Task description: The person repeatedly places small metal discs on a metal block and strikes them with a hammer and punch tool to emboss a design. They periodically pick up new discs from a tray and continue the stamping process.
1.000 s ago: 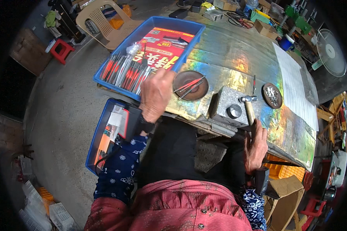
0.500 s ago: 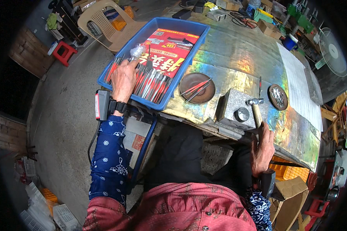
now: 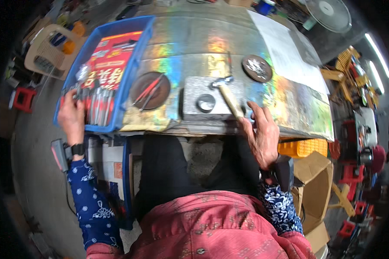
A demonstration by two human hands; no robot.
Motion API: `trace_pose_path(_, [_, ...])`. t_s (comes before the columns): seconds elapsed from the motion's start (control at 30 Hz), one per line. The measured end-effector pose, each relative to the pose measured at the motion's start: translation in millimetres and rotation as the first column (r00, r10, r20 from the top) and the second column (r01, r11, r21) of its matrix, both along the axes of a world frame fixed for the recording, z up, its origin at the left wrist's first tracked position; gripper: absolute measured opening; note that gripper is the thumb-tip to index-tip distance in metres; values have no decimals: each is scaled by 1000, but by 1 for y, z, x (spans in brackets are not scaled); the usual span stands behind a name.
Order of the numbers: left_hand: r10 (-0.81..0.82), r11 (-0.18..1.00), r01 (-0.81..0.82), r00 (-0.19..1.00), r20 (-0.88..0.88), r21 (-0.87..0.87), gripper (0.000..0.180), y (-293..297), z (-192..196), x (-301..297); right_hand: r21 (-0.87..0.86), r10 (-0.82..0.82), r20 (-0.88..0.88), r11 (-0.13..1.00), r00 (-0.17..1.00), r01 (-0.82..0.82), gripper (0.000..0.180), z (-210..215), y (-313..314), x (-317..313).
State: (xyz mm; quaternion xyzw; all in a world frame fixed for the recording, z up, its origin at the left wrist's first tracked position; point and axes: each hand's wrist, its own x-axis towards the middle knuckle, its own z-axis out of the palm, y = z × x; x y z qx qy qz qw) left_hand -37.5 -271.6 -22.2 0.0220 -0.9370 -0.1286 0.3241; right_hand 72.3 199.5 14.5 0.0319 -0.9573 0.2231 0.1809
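My left hand is over the near left end of a blue plastic tray. Its fingers curl in among a row of slim red and silver tools that look like tweezers; blur hides what they pinch. My right hand is at the table's front edge, fingers apart, with the thumb by the handle end of a hammer. The hammer lies across a grey metal block, beside a short dark metal cylinder. A brown bowl between tray and block holds similar slim tools.
A smaller brown dish of little silvery pieces stands behind the block. White sheeting covers the table's right side. Below the right edge are a yellow crate and an opened cardboard box. A beige chair stands left of the tray.
The view has swung right, so the table sits further left. My right hand has come up closer to the hammer handle, fingers spreading. My left hand stays at the tool row.
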Motion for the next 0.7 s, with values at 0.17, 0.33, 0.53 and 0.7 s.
trace_pose_path(0.17, [80,997,-78,994,78,-26,25,-14,-8,0,-13,-109,66,994,992,110,23,-7,36,-12])
trace_pose_path(0.33, [99,995,-99,993,69,8,24,-13,-8,7,122,-232,115,968,966,218,21,-24,75,-26])
trace_pose_path(0.53, [26,954,-11,999,-45,299,17,19,20,12,188,-241,90,957,966,221,15,-47,99,-42])
trace_pose_path(0.7, [-274,753,271,958,-89,600,17,62,36,17,264,-204,106,949,973,170,14,-55,107,-51])
